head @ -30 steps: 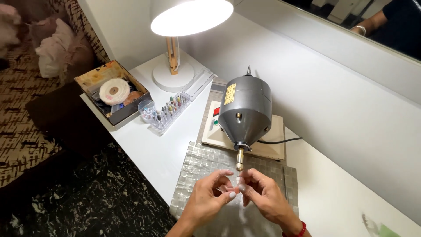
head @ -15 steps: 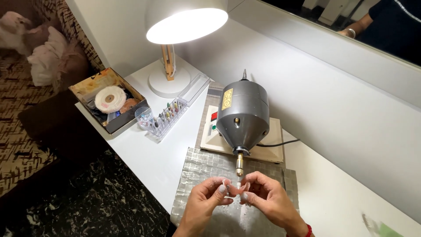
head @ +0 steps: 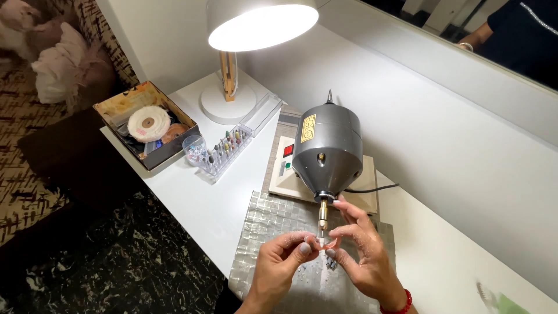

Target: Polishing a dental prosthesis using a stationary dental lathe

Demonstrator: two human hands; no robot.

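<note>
Both hands have moved up toward the grey motor point(head: 326, 152) since a second ago — the small clear piece point(head: 323, 243) now sits right at the tip of the brass spindle point(head: 322, 214). Left hand point(head: 283, 264) pinches one end, right hand point(head: 361, 256) the other, its spare fingers spread. Contact with the tip looks imminent. Silver mat point(head: 261, 224) lies below the motor; the table edge point(head: 192, 232) runs close on its left — open white top to the right.

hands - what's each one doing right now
left hand: pinched shut on a small clear piece
right hand: pinched shut on the same piece, under the motor's spindle
</note>
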